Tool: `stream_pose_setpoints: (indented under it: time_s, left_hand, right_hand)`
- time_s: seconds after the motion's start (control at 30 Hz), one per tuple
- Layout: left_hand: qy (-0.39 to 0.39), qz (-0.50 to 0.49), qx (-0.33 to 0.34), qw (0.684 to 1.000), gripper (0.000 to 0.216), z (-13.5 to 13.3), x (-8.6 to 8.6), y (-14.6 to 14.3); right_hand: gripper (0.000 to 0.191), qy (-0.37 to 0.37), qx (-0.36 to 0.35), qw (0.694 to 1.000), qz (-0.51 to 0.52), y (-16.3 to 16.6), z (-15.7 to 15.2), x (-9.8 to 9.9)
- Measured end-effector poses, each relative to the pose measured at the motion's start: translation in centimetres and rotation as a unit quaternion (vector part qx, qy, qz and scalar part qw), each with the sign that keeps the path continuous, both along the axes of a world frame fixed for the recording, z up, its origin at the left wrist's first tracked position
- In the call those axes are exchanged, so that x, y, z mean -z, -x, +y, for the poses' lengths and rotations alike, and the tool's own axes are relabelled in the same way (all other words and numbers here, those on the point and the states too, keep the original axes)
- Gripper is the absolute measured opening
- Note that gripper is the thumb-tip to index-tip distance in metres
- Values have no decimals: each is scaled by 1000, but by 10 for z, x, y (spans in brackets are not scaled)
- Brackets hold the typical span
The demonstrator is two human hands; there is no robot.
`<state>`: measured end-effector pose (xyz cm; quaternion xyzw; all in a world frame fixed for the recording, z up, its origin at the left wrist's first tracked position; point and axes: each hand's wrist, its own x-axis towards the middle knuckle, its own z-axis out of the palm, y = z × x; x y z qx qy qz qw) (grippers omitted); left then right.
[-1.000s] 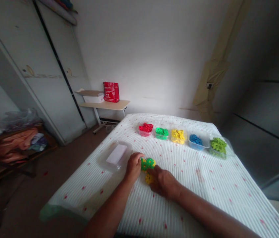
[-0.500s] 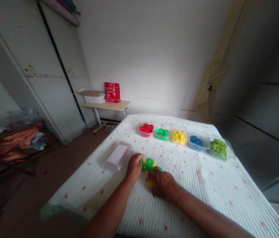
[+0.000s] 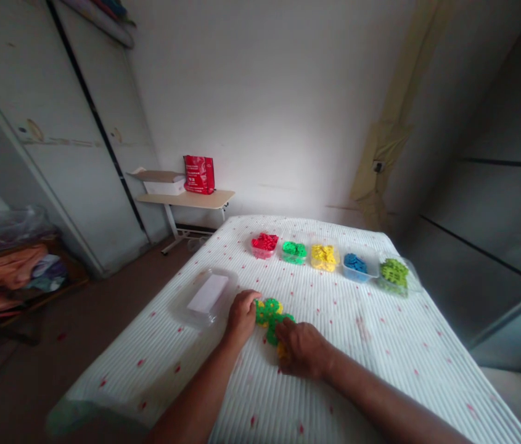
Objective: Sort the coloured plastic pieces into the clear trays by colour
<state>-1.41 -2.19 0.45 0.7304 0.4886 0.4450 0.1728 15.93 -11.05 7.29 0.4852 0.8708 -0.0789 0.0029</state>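
At nine o'clock on the cluster (image 3: 271, 306), the left hand (image 3: 242, 316) is mostly closed, fingers curled and tips on the near edge; its forearm slants up from seven o'clock. The green and yellow cluster sits on or just above the cloth (image 3: 362, 382), at six o'clock from the red tub (image 3: 264, 244). It looks like thin plastic: probably light, stiff piece by piece but apt to flex or part at the joins, and a bit slick. Rims beside a join should offer the best hold. At four o'clock, the right hand (image 3: 304, 348) is bunched, knuckles up, closed over the yellow end; its forearm comes from four o'clock.
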Motion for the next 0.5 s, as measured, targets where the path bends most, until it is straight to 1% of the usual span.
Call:
stream_pose_setpoints:
  time_s: [0.07, 0.13, 0.23, 0.3, 0.33, 0.37, 0.43, 0.5]
  left_hand:
    - [3, -2, 1, 1000, 34, 1, 1, 0]
    - [8, -3, 2, 1000, 34, 1, 1, 0]
    - [16, -4, -1, 1000, 34, 1, 1, -1]
    - [22, -3, -4, 1000, 35, 1, 0, -2]
    - [25, -2, -6, 1000, 35, 1, -1, -2]
    - [26, -2, -8, 1000, 35, 1, -2, -2]
    - [26, 1, -10, 1000, 34, 0, -3, -3]
    - [23, 11, -10, 1000, 32, -2, -4, -3]
  right_hand:
    - [31, 1, -3, 1000, 22, -12, 5, -6]
    - [27, -23, 29, 999, 27, -30, 17, -15]
    - [27, -109, 126, 986, 0, -63, 50, -34]
    - [28, -162, 185, 969, -23, -84, 77, -51]
    - [30, -193, 224, 955, -27, -93, 89, -58]
    - [32, -207, 250, 945, -26, -100, 100, -64]
    - [39, -229, 272, 935, -19, -109, 115, -68]
    - [41, -240, 268, 933, -8, -110, 117, -61]
